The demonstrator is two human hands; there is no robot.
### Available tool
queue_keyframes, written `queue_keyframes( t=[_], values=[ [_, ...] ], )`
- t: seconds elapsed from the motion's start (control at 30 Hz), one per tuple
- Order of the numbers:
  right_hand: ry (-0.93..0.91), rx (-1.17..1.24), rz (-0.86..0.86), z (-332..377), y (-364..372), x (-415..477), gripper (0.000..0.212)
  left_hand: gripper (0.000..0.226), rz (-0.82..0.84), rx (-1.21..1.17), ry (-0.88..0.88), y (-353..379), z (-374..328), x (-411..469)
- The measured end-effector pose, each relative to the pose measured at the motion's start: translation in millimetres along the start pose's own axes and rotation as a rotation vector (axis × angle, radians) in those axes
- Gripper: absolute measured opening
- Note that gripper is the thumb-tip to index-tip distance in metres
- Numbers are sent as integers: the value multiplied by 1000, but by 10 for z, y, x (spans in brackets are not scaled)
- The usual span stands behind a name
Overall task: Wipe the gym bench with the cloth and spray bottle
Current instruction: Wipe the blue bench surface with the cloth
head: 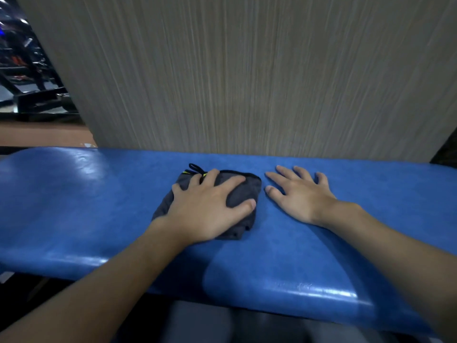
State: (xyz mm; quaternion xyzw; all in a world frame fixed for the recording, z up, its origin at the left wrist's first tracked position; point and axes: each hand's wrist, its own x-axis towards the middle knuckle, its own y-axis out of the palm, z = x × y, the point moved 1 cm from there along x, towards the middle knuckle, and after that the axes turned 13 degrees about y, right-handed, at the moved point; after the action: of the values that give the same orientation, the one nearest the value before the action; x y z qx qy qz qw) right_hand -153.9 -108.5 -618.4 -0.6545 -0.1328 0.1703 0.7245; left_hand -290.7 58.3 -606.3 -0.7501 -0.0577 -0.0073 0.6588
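Note:
A blue padded gym bench (81, 209) runs across the view from left to right. On its middle lies a folded dark grey cloth (248, 188) with a black loop and a yellow-green tag at its far corner. My left hand (210, 207) presses flat on the cloth, fingers spread over it and thumb hooked around its right edge. My right hand (300, 194) rests palm down on the bare bench just right of the cloth, fingers apart, holding nothing. No spray bottle is in view.
A grey wood-grain wall panel (247, 70) rises directly behind the bench. Dark gym equipment (29, 70) stands on the floor at the far left. The bench's near edge is close to my body.

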Motion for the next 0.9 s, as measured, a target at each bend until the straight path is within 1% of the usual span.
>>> queue_keyframes(
  t=[0.1, 0.23, 0.37, 0.57, 0.73, 0.9],
  values=[
    [-7, -4, 0, -3, 15, -3, 59, 74, -3, -29, -13, 10, 132, 458],
    [-8, 1, -4, -8, 20, 11, 59, 65, 21, -28, -57, 3, 277, 1060],
    [7, 6, -1, -12, 23, 14, 60, 63, 22, -26, -63, -7, 329, 1284],
    [29, 54, -1, -14, -5, -14, 57, 57, -1, -36, 4, 30, 308, 1043],
    [42, 70, -3, -15, -14, -22, 52, 55, 7, -38, 38, 6, 207, 524],
    [69, -10, 19, 64, -81, 4, 50, 62, 25, -21, 27, -35, 67, -66]
  ],
)
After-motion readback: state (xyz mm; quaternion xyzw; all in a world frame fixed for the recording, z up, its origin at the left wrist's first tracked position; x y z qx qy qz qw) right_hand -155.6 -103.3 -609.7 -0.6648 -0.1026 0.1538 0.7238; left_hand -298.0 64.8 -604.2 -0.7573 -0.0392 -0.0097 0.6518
